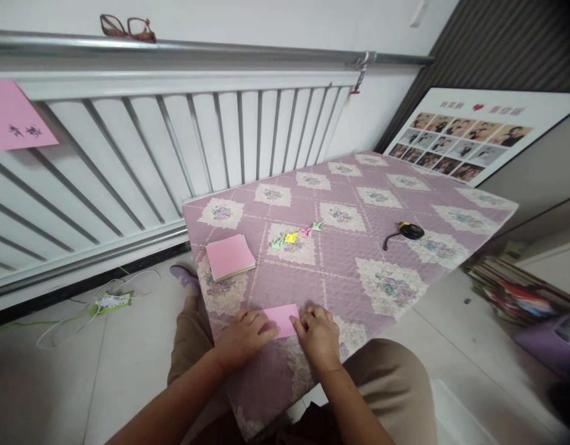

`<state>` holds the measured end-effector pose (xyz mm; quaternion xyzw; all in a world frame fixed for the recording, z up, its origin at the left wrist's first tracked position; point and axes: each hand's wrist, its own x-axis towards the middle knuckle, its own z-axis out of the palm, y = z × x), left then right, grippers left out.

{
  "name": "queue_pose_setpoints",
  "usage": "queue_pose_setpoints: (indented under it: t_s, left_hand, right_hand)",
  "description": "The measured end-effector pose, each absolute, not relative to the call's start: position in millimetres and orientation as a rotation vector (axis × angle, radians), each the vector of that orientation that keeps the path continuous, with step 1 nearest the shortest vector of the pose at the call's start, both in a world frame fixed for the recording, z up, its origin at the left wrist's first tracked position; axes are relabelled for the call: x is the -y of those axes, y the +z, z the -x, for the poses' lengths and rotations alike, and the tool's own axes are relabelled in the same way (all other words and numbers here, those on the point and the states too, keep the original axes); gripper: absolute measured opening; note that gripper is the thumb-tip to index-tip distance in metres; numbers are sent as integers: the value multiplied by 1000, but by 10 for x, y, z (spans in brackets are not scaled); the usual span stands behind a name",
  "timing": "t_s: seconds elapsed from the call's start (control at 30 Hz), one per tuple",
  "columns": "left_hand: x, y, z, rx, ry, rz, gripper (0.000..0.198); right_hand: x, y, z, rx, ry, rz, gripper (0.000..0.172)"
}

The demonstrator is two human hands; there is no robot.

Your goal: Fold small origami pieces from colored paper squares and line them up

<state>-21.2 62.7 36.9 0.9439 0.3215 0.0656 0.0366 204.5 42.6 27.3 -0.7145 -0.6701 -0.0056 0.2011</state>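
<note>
A small pink paper sheet [285, 318] lies near the front edge of a low table covered with a mauve quilted cloth [359, 247]. My left hand [243, 339] rests on the sheet's left side, fingers curled and pressing it down. From the right, my right hand [319, 334] has its fingertips bent onto the sheet's edge. A stack of square coloured papers [230, 256] with a pink top sheet sits further back on the left. Several small folded paper pieces [296, 235], green, yellow and pink, lie in a row at mid-table.
A black rolled tape measure [407, 232] lies at the right of the table. A white radiator [173, 136] fills the wall behind, with glasses [127, 28] on top. A framed photo collage [465, 139] leans at the right. Books [507, 290] and a cable [104, 303] lie on the floor.
</note>
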Motion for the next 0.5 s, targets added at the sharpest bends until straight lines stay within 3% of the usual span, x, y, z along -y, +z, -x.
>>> queue_pose_setpoints:
  t_s: [0.5]
  left_hand:
    - [-683, 483, 147, -801, 117, -3050, 31]
  right_hand:
    - [-385, 211, -2130, 1830, -87, 1829, 23]
